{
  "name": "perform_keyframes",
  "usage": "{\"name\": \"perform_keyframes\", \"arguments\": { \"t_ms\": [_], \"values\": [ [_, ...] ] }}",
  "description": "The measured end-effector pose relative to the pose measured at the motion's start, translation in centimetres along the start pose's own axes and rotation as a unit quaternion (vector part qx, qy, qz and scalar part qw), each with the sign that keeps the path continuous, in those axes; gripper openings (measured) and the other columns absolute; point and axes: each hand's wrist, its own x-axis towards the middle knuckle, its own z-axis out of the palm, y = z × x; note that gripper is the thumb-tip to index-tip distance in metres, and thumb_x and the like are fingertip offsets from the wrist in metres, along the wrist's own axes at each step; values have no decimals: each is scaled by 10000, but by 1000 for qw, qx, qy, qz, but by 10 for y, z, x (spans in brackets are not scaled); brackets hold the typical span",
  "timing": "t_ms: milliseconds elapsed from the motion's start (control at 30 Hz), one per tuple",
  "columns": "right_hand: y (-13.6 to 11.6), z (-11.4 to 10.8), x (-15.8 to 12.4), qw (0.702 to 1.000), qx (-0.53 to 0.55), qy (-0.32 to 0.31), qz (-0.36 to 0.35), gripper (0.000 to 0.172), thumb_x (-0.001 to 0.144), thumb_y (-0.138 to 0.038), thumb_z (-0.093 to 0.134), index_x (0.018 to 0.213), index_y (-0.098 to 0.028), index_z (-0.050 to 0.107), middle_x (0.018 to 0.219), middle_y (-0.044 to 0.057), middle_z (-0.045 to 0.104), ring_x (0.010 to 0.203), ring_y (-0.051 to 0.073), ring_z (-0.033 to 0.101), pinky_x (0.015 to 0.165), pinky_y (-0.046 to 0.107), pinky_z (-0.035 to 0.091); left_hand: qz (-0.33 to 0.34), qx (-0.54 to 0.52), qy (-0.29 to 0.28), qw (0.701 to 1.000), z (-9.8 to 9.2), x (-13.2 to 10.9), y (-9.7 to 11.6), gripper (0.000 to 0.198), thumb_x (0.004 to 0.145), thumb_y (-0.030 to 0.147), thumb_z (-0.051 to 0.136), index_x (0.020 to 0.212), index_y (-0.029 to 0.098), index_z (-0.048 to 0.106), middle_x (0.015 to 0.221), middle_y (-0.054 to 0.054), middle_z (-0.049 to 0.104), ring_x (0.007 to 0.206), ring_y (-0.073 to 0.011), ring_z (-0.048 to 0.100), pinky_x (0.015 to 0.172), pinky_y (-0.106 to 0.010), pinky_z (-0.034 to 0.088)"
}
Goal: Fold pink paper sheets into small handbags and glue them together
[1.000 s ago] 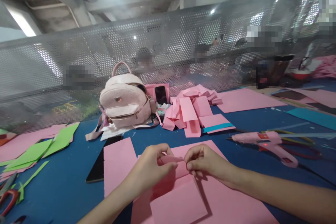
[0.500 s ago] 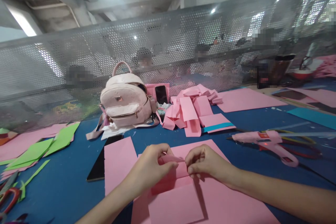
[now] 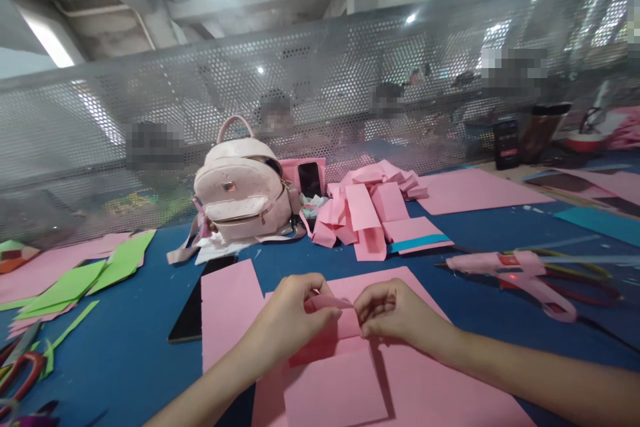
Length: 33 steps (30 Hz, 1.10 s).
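We had the folded pink paper (image 3: 335, 390) between both hands, its raised edge running from 9 to 3 o'clock and its panel toward 6. Our left hand (image 3: 297, 313) grasped that edge between thumb and fingers; our right hand (image 3: 393, 312) pinched its 3 o'clock end, so neither was nearer. Beneath lay a larger pink sheet (image 3: 440, 390) on the blue table (image 3: 135, 320). From the right hand, the glue gun (image 3: 525, 270) lay well apart at 2 o'clock; from the left, the pale backpack (image 3: 243, 197) stood at 11, before a perforated screen (image 3: 320, 57).
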Motion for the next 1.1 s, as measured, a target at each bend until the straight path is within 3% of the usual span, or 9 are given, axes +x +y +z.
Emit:
{"name": "perform_keyframes", "arguments": {
  "t_ms": [367,600,1100],
  "values": [
    [5,-2,-4,999,-25,13,-35,103,607,-124,718,699,-161,744,580,-7,693,509,100,595,432,159,391,-6,-2,-17,1000,1,2,-3,145,749,260,598,643,188,530,627,61,505,647,-128,458,576,-242,301],
    [6,-2,-4,991,-80,9,-110,172,598,-76,705,724,-180,760,666,7,732,607,151,665,599,230,526,2,-12,-21,1000,1,2,-2,144,747,249,587,630,183,538,618,59,501,655,-127,451,573,-239,299],
    [6,-2,-5,992,-75,0,-101,156,604,-51,689,672,-177,751,618,0,726,581,152,666,569,220,513,7,-1,-24,1000,1,1,-5,167,742,242,594,623,184,493,627,61,469,663,-123,425,565,-239,282]
  ]
}}
